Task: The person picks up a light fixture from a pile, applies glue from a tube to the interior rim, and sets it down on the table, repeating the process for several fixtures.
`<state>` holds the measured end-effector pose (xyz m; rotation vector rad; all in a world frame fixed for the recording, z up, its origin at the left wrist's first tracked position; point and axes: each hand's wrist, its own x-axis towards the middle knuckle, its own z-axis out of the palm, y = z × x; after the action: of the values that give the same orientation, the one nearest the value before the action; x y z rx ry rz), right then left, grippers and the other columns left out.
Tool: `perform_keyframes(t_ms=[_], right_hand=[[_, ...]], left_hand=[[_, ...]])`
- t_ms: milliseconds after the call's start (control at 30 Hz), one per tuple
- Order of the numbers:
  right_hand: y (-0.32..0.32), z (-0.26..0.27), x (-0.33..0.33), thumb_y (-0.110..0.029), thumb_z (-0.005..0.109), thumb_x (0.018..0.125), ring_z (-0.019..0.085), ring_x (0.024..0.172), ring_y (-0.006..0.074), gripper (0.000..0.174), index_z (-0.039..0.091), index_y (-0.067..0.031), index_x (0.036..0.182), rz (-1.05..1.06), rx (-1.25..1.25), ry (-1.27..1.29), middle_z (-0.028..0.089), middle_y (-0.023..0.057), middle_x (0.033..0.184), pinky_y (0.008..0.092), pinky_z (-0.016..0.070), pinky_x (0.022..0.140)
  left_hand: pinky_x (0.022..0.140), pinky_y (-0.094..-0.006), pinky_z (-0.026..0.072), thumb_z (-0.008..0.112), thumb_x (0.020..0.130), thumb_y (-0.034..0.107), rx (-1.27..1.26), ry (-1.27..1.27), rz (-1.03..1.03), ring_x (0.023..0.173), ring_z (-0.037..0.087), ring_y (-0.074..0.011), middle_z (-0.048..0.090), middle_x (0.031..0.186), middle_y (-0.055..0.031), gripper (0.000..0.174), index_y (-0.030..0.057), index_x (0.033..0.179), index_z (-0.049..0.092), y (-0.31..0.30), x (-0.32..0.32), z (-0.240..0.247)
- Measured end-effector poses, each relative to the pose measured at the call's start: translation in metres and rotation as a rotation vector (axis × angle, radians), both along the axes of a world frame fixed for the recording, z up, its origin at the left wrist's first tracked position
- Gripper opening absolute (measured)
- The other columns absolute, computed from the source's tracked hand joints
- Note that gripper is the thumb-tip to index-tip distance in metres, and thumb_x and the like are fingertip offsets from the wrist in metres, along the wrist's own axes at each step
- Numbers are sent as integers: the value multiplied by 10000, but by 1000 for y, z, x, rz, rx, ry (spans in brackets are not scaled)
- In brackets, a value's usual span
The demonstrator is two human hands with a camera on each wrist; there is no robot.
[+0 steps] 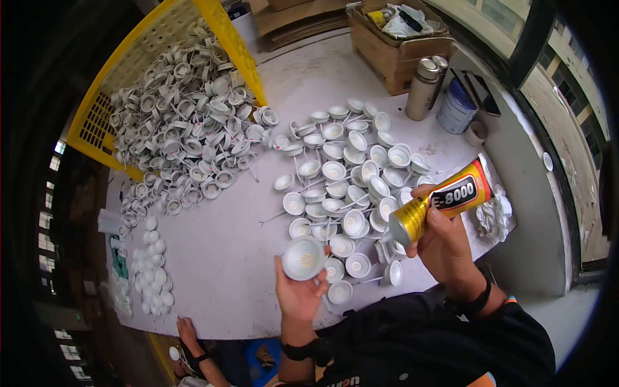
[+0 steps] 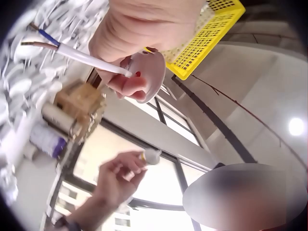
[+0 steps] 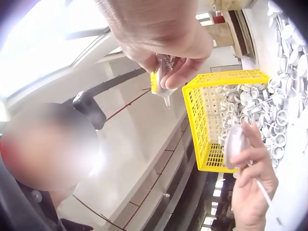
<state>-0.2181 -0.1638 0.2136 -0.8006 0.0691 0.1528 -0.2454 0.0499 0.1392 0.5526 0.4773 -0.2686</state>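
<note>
Gripping a white lamp shell [image 1: 303, 258] in your left hand [image 1: 298, 293], you clasp the E-8000 glue tube [image 1: 445, 201] in your right hand [image 1: 445, 248], just beside it. Gluing looks due, so bring tube to shell.

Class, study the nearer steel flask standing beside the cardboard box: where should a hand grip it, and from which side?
Probably grip the steel flask round its straight cylindrical middle, fingers wrapping from the open table side facing the white lamp cups. It stands upright; the cardboard box crowds its back and the blue-topped container its right.
</note>
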Motion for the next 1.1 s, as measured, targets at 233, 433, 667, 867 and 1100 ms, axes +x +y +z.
perform_keyframes(t_ms=[233,433,667,867,1100], right_hand=[[-26,-20,6,-195,579,749,514,633,106,305,457,-58,992,-112,117,60,548,43,828,235,420,532],[-30,-27,15,-228,589,740,458,577,88,405,380,-110,1066,-117,166,88,515,70,932,208,379,478],[-35,-32,28,-222,580,745,451,544,92,418,362,-119,1086,-128,98,89,520,72,911,198,386,447],[-38,-37,34,-194,580,756,531,568,112,291,465,-57,986,-219,78,152,555,47,786,210,421,464],[-53,-39,29,-141,599,740,574,621,147,250,498,0,921,-254,-152,174,566,93,779,229,458,490]], left_hand=[[438,-237,356,357,820,485,665,150,125,635,510,-152,543,866,-56,475,68,1028,453,127,2,-125],[563,-290,433,363,820,454,976,479,160,760,547,-178,536,894,-74,479,38,1041,453,209,-7,-205],[789,-296,383,457,812,186,2085,47,509,874,508,-208,521,997,-117,332,22,1100,435,144,38,-161],[717,-313,396,543,760,189,1625,-616,-334,790,510,-217,558,822,-100,191,39,873,578,-40,111,-98],[773,-421,350,503,684,482,2024,-511,-870,889,492,-298,579,859,-135,466,37,772,610,-119,165,-120]])
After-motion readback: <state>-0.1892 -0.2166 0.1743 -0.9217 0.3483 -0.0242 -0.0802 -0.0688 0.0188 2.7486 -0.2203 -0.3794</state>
